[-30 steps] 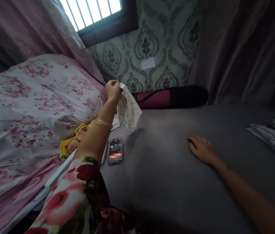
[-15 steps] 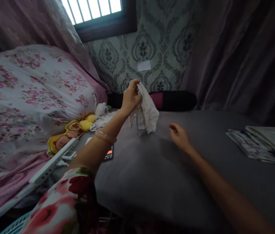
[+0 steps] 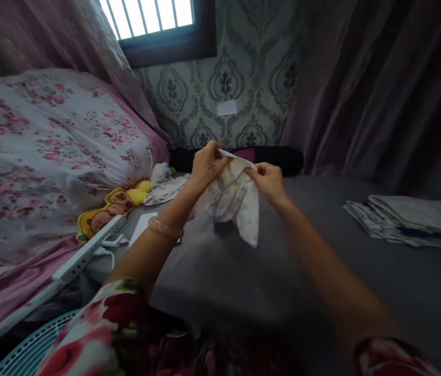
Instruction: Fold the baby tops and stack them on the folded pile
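A small pale garment (image 3: 236,196) with a faint print hangs in loose folds over the grey bed sheet. Its upper edge is stretched between my two hands. My left hand (image 3: 206,166) pinches one end of that edge, fingers closed. At the other end, my right hand (image 3: 267,180) grips the cloth between thumb and fingers. The garment's exact kind cannot be made out from its folds.
Folded cloths (image 3: 419,219) lie stacked at the right. To the left are a white power strip (image 3: 91,248), a yellow bear cushion (image 3: 103,219), a printed cloth (image 3: 167,189) and a blue basket (image 3: 36,347). A dark bolster (image 3: 278,159) lies along the wall.
My right hand has moved up and left and taken hold of the garment's edge. The cloth, earlier hanging from my left hand alone, is now spread between both hands.
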A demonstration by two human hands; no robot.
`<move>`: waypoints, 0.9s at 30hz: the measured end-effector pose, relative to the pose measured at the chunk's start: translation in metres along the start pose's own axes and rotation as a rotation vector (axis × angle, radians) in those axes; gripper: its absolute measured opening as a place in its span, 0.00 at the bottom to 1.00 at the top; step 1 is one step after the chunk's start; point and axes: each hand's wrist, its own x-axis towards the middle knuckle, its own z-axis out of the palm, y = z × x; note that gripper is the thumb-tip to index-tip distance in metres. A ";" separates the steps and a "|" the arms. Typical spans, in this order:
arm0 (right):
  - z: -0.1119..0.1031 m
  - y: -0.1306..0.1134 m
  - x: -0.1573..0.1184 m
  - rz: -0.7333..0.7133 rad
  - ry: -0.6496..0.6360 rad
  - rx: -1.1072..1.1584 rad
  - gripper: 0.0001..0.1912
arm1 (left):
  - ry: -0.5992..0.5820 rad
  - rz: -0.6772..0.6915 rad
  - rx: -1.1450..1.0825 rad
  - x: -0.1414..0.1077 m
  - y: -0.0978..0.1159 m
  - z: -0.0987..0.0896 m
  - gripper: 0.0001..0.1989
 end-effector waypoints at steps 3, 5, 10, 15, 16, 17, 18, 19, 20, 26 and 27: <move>-0.039 -0.025 0.018 -0.019 -0.113 -0.028 0.18 | -0.151 -0.023 -0.136 -0.012 -0.018 -0.012 0.16; -0.060 -0.052 0.026 -0.044 -0.226 -0.109 0.18 | -0.290 -0.035 -0.272 -0.020 -0.024 -0.016 0.17; -0.095 -0.108 0.034 -0.070 -0.494 -0.331 0.16 | -0.565 -0.091 -0.543 -0.034 -0.017 -0.010 0.15; -0.127 -0.130 0.036 0.015 -0.512 -0.448 0.17 | -0.645 -0.210 -0.853 -0.045 -0.007 0.016 0.18; -0.134 -0.132 0.037 0.045 -0.500 -0.467 0.18 | -0.655 -0.230 -0.902 -0.047 -0.006 0.022 0.19; -0.141 -0.131 0.038 0.073 -0.487 -0.484 0.18 | -0.656 -0.240 -0.939 -0.048 -0.005 0.028 0.20; -0.149 -0.129 0.040 0.101 -0.476 -0.497 0.18 | -0.650 -0.244 -0.968 -0.049 -0.004 0.034 0.21; -0.156 -0.126 0.043 0.126 -0.461 -0.504 0.19 | -0.638 -0.250 -0.993 -0.049 -0.003 0.039 0.21; -0.164 -0.121 0.045 0.149 -0.447 -0.501 0.19 | -0.621 -0.257 -1.013 -0.049 -0.002 0.043 0.21; -0.196 -0.077 0.048 0.324 -0.468 -0.373 0.22 | -0.524 -0.287 -0.958 -0.032 0.015 0.056 0.17; -0.198 -0.069 0.047 0.341 -0.476 -0.348 0.22 | -0.505 -0.275 -0.921 -0.028 0.018 0.058 0.16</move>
